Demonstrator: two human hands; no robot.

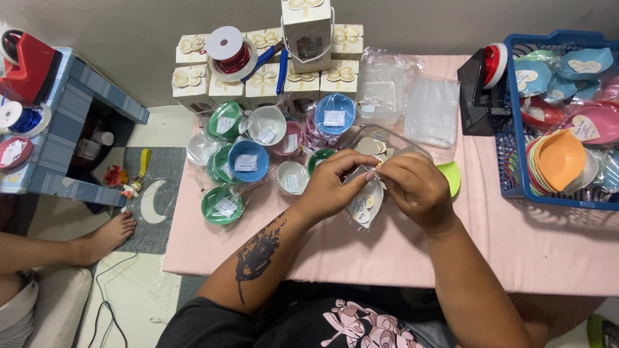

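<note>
We pinch a small sticker (378, 165) between both grips, left hand (332, 183) and right hand (416, 188), above the bag (364, 203); bare table (361, 251) lies nearer us.

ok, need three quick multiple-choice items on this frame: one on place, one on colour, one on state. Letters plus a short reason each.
1. Where does the blue basket stand?
A. on the table's right side
B. on the floor by the foot
C. on the stacked boxes

2. What colour is the cloth on the table?
A. green
B. pink
C. grey

3. What are the left hand and right hand doing?
A. resting flat and apart
B. fingertips meeting over a clear packet
C. each lifting a bowl

Answers:
1 A, it sits at the right edge, filled with wrapped bowls.
2 B, pink shows all around the hands.
3 B, both hands pinch together at a small piece above the packet.
</note>
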